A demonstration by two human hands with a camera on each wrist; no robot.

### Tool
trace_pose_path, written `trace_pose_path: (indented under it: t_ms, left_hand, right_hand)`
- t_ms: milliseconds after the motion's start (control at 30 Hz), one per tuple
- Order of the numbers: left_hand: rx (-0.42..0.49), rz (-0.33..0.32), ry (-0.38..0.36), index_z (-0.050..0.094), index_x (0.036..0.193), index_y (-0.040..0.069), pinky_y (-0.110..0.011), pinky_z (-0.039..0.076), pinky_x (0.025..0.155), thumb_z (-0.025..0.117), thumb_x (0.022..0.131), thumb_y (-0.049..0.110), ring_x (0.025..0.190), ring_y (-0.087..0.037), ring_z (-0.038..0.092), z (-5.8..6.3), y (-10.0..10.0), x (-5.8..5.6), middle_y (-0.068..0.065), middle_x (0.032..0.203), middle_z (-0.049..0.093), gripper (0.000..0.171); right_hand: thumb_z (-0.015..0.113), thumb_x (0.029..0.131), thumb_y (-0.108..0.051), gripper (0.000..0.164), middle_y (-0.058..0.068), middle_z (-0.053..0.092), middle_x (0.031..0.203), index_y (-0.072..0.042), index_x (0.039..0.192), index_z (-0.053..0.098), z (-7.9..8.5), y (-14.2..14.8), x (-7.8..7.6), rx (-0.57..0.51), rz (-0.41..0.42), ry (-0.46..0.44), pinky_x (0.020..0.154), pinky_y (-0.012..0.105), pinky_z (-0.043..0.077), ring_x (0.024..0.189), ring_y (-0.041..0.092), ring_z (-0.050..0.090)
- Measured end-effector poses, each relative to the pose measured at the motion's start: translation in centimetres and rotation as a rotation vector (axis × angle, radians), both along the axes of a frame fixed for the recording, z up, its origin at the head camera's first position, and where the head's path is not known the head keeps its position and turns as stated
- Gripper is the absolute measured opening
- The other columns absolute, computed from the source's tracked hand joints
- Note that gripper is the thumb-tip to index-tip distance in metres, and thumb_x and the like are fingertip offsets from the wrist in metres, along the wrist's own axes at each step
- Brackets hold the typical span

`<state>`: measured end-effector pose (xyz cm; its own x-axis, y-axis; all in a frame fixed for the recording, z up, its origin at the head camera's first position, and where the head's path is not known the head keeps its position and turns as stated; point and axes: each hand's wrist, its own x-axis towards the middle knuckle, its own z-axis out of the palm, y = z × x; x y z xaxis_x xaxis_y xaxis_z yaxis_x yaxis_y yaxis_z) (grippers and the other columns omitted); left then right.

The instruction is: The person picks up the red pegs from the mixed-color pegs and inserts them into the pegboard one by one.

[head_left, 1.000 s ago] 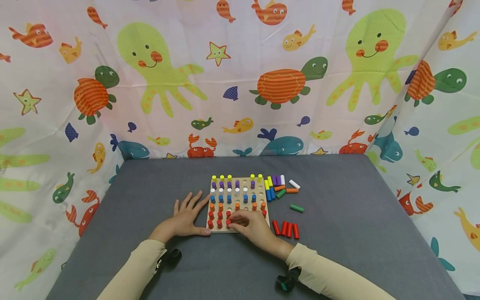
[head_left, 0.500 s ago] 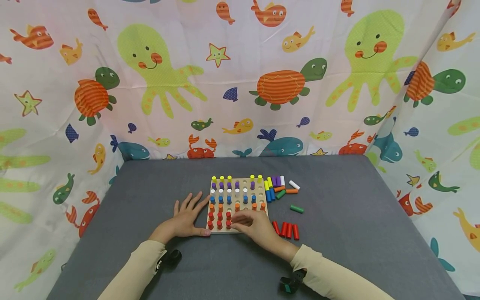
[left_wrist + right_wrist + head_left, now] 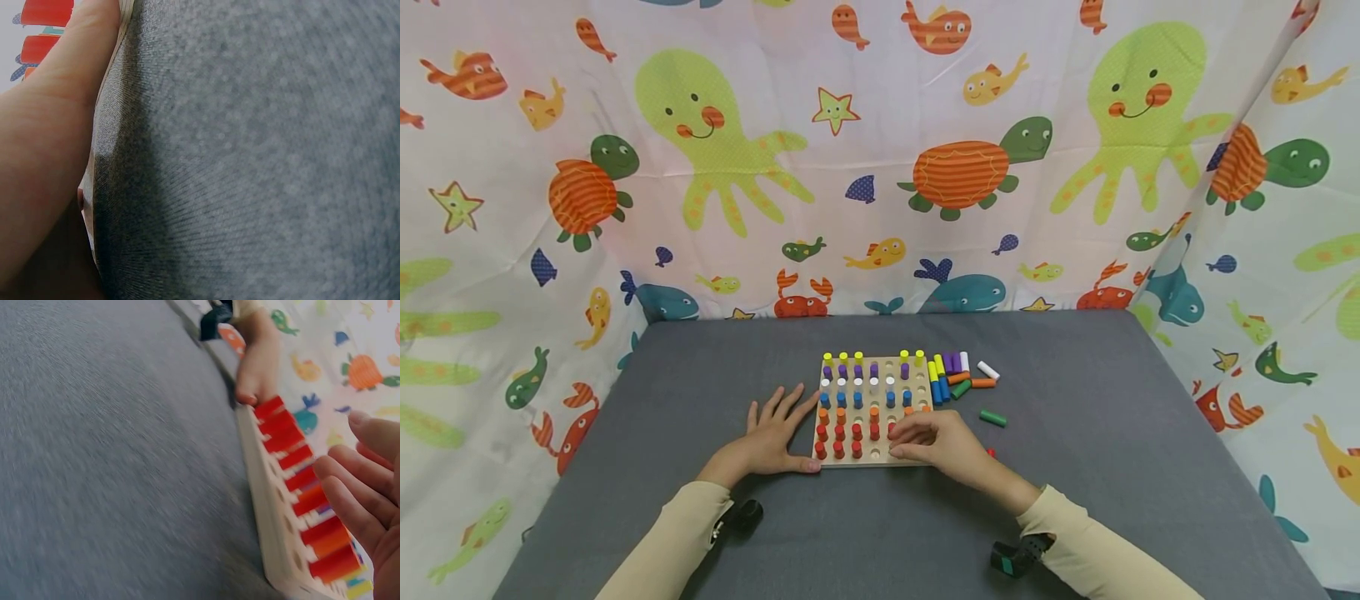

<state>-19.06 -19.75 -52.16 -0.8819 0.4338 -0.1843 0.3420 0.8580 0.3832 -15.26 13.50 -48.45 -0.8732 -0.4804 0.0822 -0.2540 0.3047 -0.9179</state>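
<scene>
A wooden pegboard [image 3: 910, 463] stands on the grey cloth, with rows of coloured pegs upright in its holes. My left hand [image 3: 769, 437] lies beside it with fingers spread; its thumb rests at the near left corner and its index fingertip is by the left edge. Over the board's near right part is my right hand [image 3: 951, 446], fingers loosely bent and holding nothing. Its fingertips are close to the red pegs of the second row. Three red pegs, including this red peg [image 3: 857, 449], fill the left of the front row. In the right wrist view the fingers [image 3: 356, 497] are apart from the thumb.
Right of the board lie loose yellow, blue, purple, white and orange pegs in a cluster. A green peg [image 3: 992, 418] lies apart. One loose red peg [image 3: 991, 452] peeks out behind my right hand. A printed curtain [image 3: 880, 208] hangs behind the grey table [image 3: 737, 350].
My right hand has moved right, away from the third red peg of the front row, uncovering a hole and a second-row red peg. My left hand stays put.
</scene>
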Motion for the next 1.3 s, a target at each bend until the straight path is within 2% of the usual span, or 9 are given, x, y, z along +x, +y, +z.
trace_pose_path:
  t_ms: [167, 367, 500, 633, 767, 933, 1067, 1200, 1300]
  left_hand:
    - [0.029, -0.001, -0.001, 0.008, 0.160, 0.036, -0.079, -0.006, 0.110, 0.067, 0.067, 0.081, 0.153, -0.045, -0.002, -1.0, -0.4, -0.3, -0.011, 0.168, 0.005, 0.119]
    - [0.033, -0.007, 0.014, 0.008, 0.160, 0.035, -0.079, -0.007, 0.110, 0.069, 0.069, 0.079, 0.153, -0.045, -0.003, -1.3, -0.5, -0.4, -0.010, 0.169, 0.005, 0.118]
    - [0.033, -0.015, 0.006, 0.009, 0.160, 0.033, -0.080, -0.005, 0.109, 0.067, 0.069, 0.081, 0.152, -0.047, -0.001, -1.0, -0.4, -0.3, -0.013, 0.168, 0.006, 0.119]
    - [0.023, -0.015, 0.009, 0.013, 0.161, 0.029, -0.081, -0.002, 0.108, 0.069, 0.070, 0.077, 0.151, -0.050, 0.002, -0.2, -0.2, -0.1, -0.016, 0.167, 0.009, 0.117]
    - [-0.025, -0.005, 0.009, 0.013, 0.161, 0.028, -0.080, 0.001, 0.110, 0.071, 0.072, 0.074, 0.152, -0.049, 0.002, 0.3, 0.0, 0.0, -0.015, 0.168, 0.008, 0.115]
    - [-0.039, -0.008, 0.007, 0.012, 0.161, 0.029, -0.080, 0.001, 0.110, 0.070, 0.072, 0.074, 0.152, -0.049, 0.003, 0.4, 0.0, 0.0, -0.014, 0.168, 0.008, 0.115]
    - [0.001, -0.014, 0.010, 0.012, 0.160, 0.030, -0.081, -0.001, 0.109, 0.068, 0.070, 0.078, 0.152, -0.050, 0.002, 0.1, -0.1, 0.0, -0.015, 0.168, 0.008, 0.117]
    - [0.063, -0.025, 0.022, 0.012, 0.160, 0.033, -0.082, -0.004, 0.107, 0.066, 0.067, 0.082, 0.150, -0.051, 0.002, -0.4, -0.3, -0.1, -0.016, 0.167, 0.009, 0.118]
    - [0.075, -0.024, 0.027, 0.010, 0.160, 0.035, -0.082, -0.005, 0.106, 0.064, 0.067, 0.084, 0.150, -0.051, 0.002, -0.7, -0.4, -0.2, -0.015, 0.167, 0.009, 0.118]
  right_hand:
    - [0.077, 0.086, -0.029, 0.030, 0.005, 0.076, 0.095, -0.007, 0.107, 0.073, 0.7, 1.9, -0.3, -0.011, 0.010, -0.005, 0.072, 0.026, 0.058, 0.082, 0.013, 0.071]
    - [0.077, 0.086, -0.028, 0.027, 0.002, 0.075, 0.093, -0.008, 0.105, 0.073, 0.8, 3.9, -1.0, 0.057, -0.060, 0.005, 0.071, 0.025, 0.058, 0.080, 0.013, 0.070]
    - [0.078, 0.085, -0.027, 0.028, 0.004, 0.074, 0.092, -0.006, 0.104, 0.073, 0.6, 5.3, -1.2, 0.093, -0.097, 0.009, 0.069, 0.025, 0.057, 0.078, 0.012, 0.068]
    - [0.079, 0.085, -0.029, 0.027, 0.004, 0.073, 0.091, -0.008, 0.101, 0.074, 0.2, 6.1, -1.4, 0.173, -0.116, -0.001, 0.068, 0.024, 0.056, 0.078, 0.013, 0.066]
    - [0.080, 0.084, -0.030, 0.025, 0.001, 0.073, 0.089, -0.010, 0.099, 0.074, -0.3, 6.6, -1.3, 0.246, -0.112, -0.024, 0.066, 0.023, 0.054, 0.077, 0.013, 0.066]
    - [0.081, 0.082, -0.029, 0.026, 0.000, 0.073, 0.086, -0.010, 0.098, 0.074, -1.1, 6.9, -1.0, 0.269, -0.099, -0.001, 0.065, 0.022, 0.054, 0.074, 0.010, 0.066]
    - [0.082, 0.081, -0.029, 0.026, -0.001, 0.072, 0.084, -0.010, 0.096, 0.073, -1.6, 6.9, -0.8, 0.289, -0.098, 0.023, 0.065, 0.021, 0.054, 0.073, 0.007, 0.065]
    - [0.084, 0.079, -0.031, 0.027, -0.003, 0.069, 0.081, -0.012, 0.095, 0.072, -2.0, 6.9, -0.7, 0.314, -0.106, 0.012, 0.062, 0.021, 0.051, 0.070, 0.005, 0.060]
    - [0.084, 0.078, -0.030, 0.028, -0.003, 0.067, 0.080, -0.012, 0.095, 0.072, -2.2, 6.8, -0.6, 0.322, -0.109, -0.001, 0.060, 0.021, 0.049, 0.069, 0.005, 0.058]
